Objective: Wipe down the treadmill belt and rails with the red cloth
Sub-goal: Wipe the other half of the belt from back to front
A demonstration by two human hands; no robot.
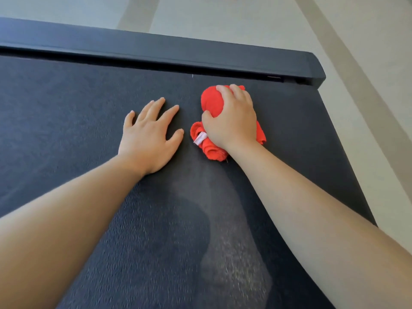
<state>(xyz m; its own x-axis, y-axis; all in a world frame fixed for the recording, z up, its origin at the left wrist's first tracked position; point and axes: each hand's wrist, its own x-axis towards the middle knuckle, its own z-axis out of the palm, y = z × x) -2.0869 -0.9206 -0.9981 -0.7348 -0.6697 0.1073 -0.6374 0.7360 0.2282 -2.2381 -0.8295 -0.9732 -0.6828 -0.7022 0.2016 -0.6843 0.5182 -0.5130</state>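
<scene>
The right hand (231, 121) lies on top of the red cloth (211, 103) and grips it. Its fingers are curled over the far end of the bundle, and the thumb presses into the left side of it. The cloth is bunched into a thick roll and sits between this hand and the treadmill belt (66, 108). Parts of the cloth come out beyond the fingertips, under the thumb and on both sides of the wrist. A small white tag (200, 138) sticks out of the cloth just below the thumb.

The left hand (149, 139) is just beside the right hand, on its left, and it does not touch the cloth. It rests flat on the belt, palm down, with the fingers straight and spread apart. Its thumb points toward the cloth. It holds nothing.

Beyond the fingertips of both hands the dark rail (156, 50) runs along the far edge of the belt. The cloth is near the rail but apart from it. Behind the right wrist, toward the person, a paler streak (223, 197) goes over the belt between the two forearms. Past the rail there is a light floor (245, 16).
</scene>
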